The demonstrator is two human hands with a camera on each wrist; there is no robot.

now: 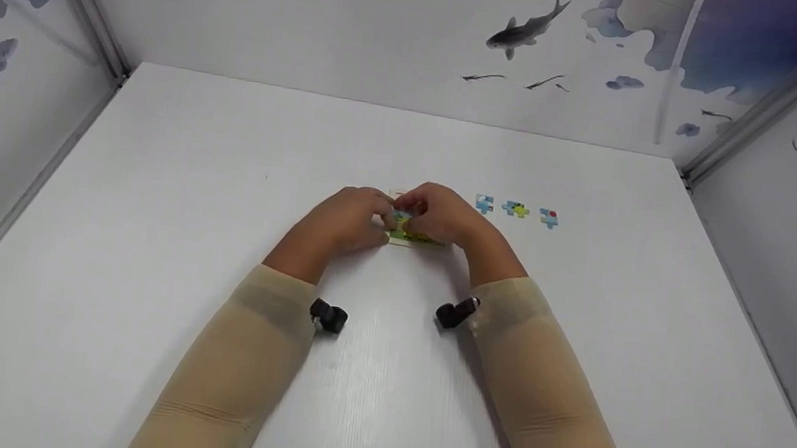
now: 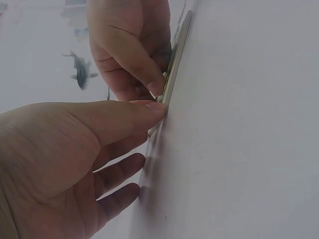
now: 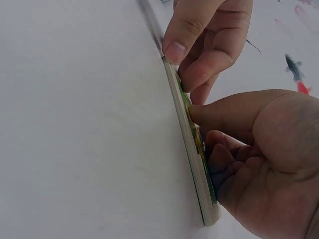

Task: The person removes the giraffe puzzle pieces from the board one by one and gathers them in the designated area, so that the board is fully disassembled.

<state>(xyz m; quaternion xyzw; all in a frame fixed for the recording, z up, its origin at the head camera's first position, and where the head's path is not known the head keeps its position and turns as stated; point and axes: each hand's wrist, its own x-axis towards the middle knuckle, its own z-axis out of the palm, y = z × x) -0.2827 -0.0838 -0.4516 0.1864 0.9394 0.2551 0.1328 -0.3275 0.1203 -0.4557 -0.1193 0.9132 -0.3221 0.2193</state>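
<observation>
A small jigsaw puzzle board (image 1: 417,244) with a pale frame and a green and yellow picture lies flat on the table, mostly covered by both hands. My left hand (image 1: 354,219) grips its left edge, thumb at the near corner and the other fingers along the side. From the right, my right hand (image 1: 446,214) reaches over the picture with bent fingers. In the right wrist view its thumb and fingers pinch a yellow-marked puzzle piece (image 3: 199,138) at the board's surface. The two hands' fingertips are close together over the board.
To the right of the board, three loose puzzle pieces lie in a row: a blue and white one (image 1: 485,203), a yellow and blue one (image 1: 516,208) and one with a red spot (image 1: 549,217). White panels with fish prints (image 1: 527,33) enclose the table (image 1: 180,161).
</observation>
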